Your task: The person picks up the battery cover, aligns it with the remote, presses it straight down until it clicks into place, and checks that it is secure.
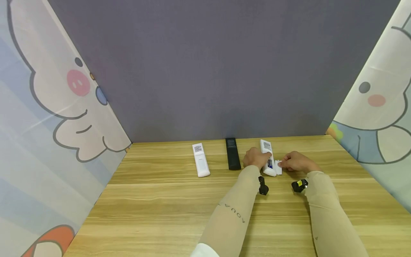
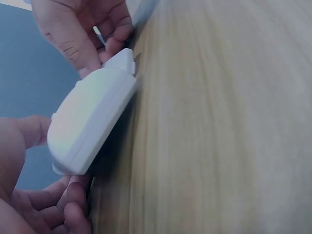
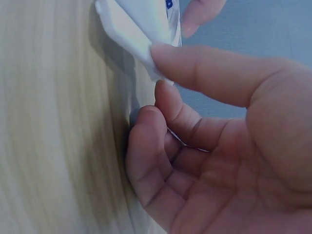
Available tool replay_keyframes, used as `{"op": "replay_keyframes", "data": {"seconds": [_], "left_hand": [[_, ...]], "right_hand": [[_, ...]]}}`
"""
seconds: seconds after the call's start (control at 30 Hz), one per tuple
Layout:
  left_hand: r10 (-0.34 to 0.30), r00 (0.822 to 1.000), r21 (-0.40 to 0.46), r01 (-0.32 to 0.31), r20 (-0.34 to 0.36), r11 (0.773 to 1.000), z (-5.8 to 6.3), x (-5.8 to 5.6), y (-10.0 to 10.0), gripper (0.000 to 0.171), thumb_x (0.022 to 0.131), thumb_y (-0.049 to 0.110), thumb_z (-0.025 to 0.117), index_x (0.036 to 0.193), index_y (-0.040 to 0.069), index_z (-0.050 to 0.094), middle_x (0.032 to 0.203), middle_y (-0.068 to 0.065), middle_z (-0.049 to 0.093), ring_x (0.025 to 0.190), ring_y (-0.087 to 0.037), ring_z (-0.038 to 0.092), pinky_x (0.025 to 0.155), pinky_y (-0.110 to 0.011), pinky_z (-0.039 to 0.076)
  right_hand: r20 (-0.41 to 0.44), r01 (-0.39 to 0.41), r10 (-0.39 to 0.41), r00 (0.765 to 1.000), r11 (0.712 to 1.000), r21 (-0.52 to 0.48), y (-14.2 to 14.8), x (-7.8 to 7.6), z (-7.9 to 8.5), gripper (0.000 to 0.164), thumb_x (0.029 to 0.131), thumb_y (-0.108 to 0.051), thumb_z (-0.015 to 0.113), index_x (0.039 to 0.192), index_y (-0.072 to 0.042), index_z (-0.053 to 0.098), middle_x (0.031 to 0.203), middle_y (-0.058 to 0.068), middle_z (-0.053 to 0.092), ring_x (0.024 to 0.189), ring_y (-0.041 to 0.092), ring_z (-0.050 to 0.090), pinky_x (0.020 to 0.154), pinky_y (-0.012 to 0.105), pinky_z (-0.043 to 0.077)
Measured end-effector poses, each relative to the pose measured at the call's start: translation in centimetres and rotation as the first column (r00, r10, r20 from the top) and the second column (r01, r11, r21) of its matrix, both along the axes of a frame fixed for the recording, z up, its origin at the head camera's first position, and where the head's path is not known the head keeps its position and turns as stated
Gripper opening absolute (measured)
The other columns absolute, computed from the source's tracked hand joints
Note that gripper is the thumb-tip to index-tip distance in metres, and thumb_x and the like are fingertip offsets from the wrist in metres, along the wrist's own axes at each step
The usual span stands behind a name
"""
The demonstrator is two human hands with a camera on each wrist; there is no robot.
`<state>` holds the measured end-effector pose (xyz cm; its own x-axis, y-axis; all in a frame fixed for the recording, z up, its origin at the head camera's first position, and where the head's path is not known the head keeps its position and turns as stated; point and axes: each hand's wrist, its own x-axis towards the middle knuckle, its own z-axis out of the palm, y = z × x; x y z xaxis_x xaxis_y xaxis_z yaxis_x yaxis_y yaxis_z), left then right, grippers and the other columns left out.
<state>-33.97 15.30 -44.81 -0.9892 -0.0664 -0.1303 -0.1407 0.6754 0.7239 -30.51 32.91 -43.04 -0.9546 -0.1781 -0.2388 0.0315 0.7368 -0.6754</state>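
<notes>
A white remote control lies back side up at the right of the row, its battery bay uncovered with batteries showing inside. My left hand grips this remote from its left side, thumb over the top edge and fingers at the lower side. Between thumb and index finger, my right hand pinches a white battery cover, right beside the remote's lower right edge. In the right wrist view the cover tilts above the wood, and the other right fingers curl loosely below it.
Left of my hands, a black remote and another white remote lie back side up on the wooden table. A grey panel rises behind the table's far edge. Cartoon-printed cloths hang along both sides.
</notes>
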Motion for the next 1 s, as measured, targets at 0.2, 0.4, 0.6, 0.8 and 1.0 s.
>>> {"op": "replay_keyframes", "data": {"seconds": [0.2,0.4,0.6,0.8,1.0], "left_hand": [[0.001,1.000,0.024,-0.001,0.023,1.000,0.3,-0.1,-0.5,0.033,0.093,0.046,0.065,0.081,0.016,0.071,0.075,0.002,0.068,0.067,-0.016,0.059,0.062,-0.035,0.048],[-0.011,1.000,0.055,0.010,0.030,0.998,0.2,-0.1,-0.8,0.027,0.094,0.039,0.066,0.081,0.015,0.071,0.075,0.001,0.068,0.066,-0.017,0.058,0.062,-0.035,0.044],[-0.016,1.000,0.123,0.015,0.009,0.992,-0.4,-0.1,-1.0,0.036,0.093,0.034,0.069,0.062,0.018,0.060,0.061,0.004,0.061,0.054,-0.015,0.049,0.051,-0.031,0.034],[-0.019,1.000,0.200,0.022,-0.013,0.979,-0.9,-0.2,-1.4,0.038,0.093,0.036,0.073,0.060,0.019,0.063,0.059,0.005,0.058,0.053,-0.014,0.047,0.051,-0.031,0.036],[0.004,0.999,0.245,0.005,-0.038,0.970,-1.0,0.0,-1.7,0.019,0.092,0.036,0.075,0.097,0.019,0.081,0.087,0.003,0.075,0.079,-0.014,0.064,0.072,-0.033,0.052]], "right_hand": [[0.014,0.012,-0.012,1.000,1.000,0.000,0.0,0.0,0.1,0.028,0.099,-0.022,0.066,0.102,0.006,0.067,0.081,0.000,0.059,0.074,0.014,0.053,0.067,0.029,0.046],[0.027,0.028,-0.028,0.999,1.000,-0.002,0.1,-0.1,0.0,0.027,0.099,-0.024,0.065,0.100,0.003,0.069,0.084,0.000,0.058,0.078,0.014,0.053,0.069,0.027,0.047],[0.058,0.048,-0.044,0.997,0.997,-0.065,0.3,-0.2,-0.2,0.030,0.100,-0.023,0.065,0.108,0.005,0.069,0.092,0.000,0.060,0.086,0.013,0.056,0.076,0.025,0.053],[0.077,0.040,-0.031,0.997,0.991,-0.127,0.6,-0.3,-0.3,0.028,0.101,-0.023,0.063,0.107,0.003,0.069,0.093,-0.001,0.061,0.086,0.012,0.056,0.079,0.026,0.054],[0.082,0.053,-0.042,0.996,0.988,-0.144,0.6,-0.4,-0.3,0.026,0.101,-0.025,0.064,0.105,0.000,0.071,0.090,-0.003,0.059,0.085,0.011,0.055,0.078,0.026,0.054]]}}
